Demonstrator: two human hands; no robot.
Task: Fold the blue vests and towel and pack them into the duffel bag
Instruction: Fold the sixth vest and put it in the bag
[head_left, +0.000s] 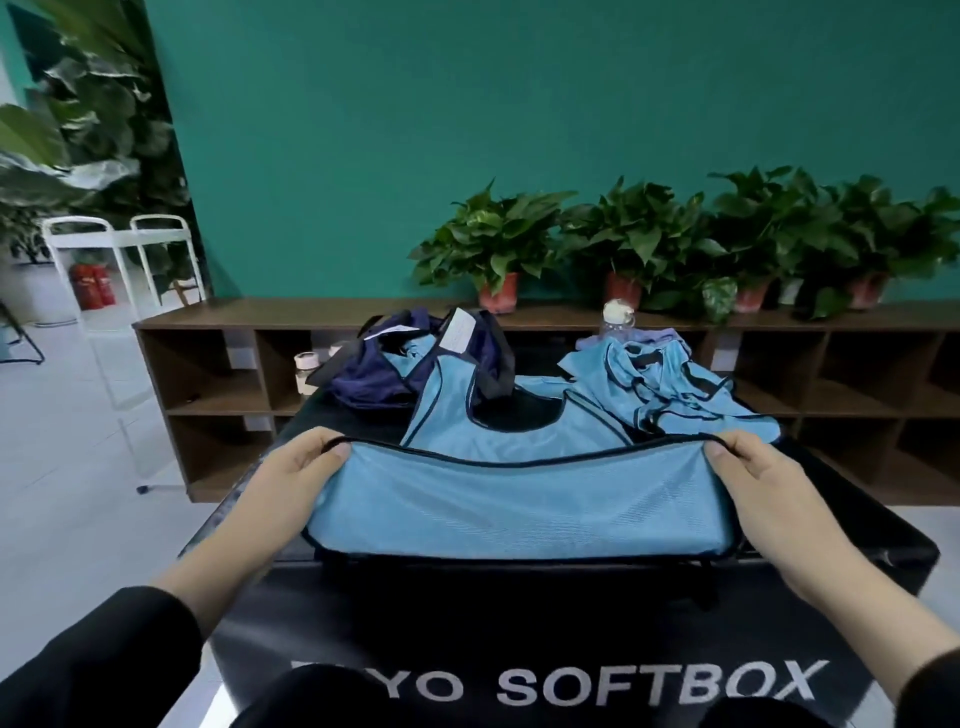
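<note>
Hands: my left hand (293, 467) and right hand (756, 470) each pinch a corner of the blue vest (519, 499), low in the frame, on the desk (831, 525).

i see box lettering (561, 688) partly hidden by sleeve; fingertips tucked behind vest (519, 504) hem; duffel bag (384, 371) inside unclear.

Blue mesh vest (519, 499) spread flat, hem folded up, crumpled vests (675, 384) behind, navy duffel bag (379, 379) beyond
</note>
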